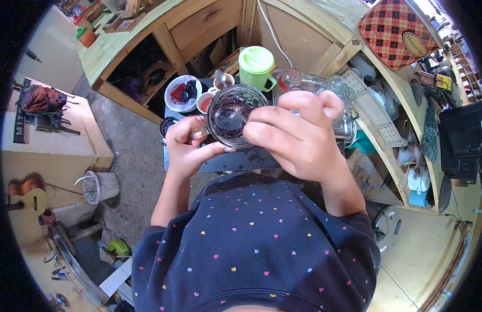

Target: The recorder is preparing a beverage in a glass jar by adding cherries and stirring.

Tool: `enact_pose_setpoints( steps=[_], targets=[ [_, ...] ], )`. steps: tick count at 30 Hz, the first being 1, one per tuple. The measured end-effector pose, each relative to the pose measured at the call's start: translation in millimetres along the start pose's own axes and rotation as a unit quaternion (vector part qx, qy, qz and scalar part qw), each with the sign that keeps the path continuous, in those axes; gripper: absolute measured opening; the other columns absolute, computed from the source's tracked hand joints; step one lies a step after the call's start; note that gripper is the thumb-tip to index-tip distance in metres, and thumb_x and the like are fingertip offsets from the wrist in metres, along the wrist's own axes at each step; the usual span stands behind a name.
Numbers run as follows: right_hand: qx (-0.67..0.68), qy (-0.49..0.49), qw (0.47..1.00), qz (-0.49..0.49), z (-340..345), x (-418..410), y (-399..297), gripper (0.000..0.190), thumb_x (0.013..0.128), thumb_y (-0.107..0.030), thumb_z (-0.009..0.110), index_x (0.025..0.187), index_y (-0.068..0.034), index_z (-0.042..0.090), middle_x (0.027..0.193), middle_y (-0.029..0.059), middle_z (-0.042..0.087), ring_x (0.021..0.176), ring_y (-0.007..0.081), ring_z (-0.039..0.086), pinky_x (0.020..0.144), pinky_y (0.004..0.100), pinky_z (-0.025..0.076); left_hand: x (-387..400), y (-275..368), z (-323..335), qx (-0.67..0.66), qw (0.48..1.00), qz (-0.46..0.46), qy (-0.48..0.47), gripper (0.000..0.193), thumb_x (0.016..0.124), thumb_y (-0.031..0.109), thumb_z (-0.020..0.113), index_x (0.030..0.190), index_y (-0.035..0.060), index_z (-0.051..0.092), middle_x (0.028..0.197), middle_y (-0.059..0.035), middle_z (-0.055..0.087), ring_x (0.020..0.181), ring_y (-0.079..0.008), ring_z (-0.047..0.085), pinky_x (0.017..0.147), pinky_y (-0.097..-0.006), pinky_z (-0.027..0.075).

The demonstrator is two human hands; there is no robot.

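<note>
A clear glass mug is raised above a low dark table, its mouth facing me. Dark purplish smears coat its inner wall. My left hand grips it by the handle, thumb along the lower side. At the right rim is my right hand, its fingers bent and their tips against or just inside the mug; whether they pinch something is hidden. Just behind the mug stand a white cup with red contents and another cup holding a spoon. A white bowl holds red and dark pieces.
A green lidded pitcher stands at the table's back. To its right, a metal tray carries several glasses. A dark scalloped-rim dish is beside my left hand. Wooden shelving curves along the right; a bucket stands left.
</note>
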State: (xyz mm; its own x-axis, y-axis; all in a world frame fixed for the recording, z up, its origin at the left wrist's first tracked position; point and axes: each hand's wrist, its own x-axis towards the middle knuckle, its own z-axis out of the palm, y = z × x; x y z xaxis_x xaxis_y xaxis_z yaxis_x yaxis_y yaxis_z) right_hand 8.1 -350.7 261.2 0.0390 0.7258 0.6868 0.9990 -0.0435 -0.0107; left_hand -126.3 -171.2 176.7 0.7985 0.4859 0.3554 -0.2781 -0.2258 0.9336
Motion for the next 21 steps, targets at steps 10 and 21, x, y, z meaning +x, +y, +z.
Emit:
enact_pose_setpoints(
  steps=[10, 21],
  targets=[
    [0.027, -0.013, 0.999, -0.029, -19.8, 10.6, 5.4, 0.017, 0.066, -0.026, 0.061, 0.081, -0.022, 0.067, 0.089, -0.0101, 0.065, 0.081, 0.0123, 0.048, 0.073, 0.0356, 0.024, 5.0, -1.2, -3.3, -0.086, 0.996, -0.022, 0.008, 0.043, 0.053, 0.008, 0.085, 0.061, 0.0090, 0.043, 0.062, 0.0056, 0.047, 0.058, -0.0036, 0.039, 0.053, -0.0205, 0.029],
    [0.048, -0.025, 0.997, -0.054, -29.1, 21.4, -0.2, 0.019, 0.063, -0.027, 0.062, 0.081, -0.024, 0.067, 0.089, -0.0103, 0.065, 0.080, 0.0128, 0.048, 0.073, 0.0357, 0.024, 6.2, -13.9, -12.3, -0.147, 0.987, -0.039, -0.047, 0.035, 0.047, 0.009, 0.087, 0.064, 0.0051, 0.057, 0.060, 0.0086, 0.048, 0.053, 0.0012, 0.035, 0.051, -0.0182, 0.026]
  ],
)
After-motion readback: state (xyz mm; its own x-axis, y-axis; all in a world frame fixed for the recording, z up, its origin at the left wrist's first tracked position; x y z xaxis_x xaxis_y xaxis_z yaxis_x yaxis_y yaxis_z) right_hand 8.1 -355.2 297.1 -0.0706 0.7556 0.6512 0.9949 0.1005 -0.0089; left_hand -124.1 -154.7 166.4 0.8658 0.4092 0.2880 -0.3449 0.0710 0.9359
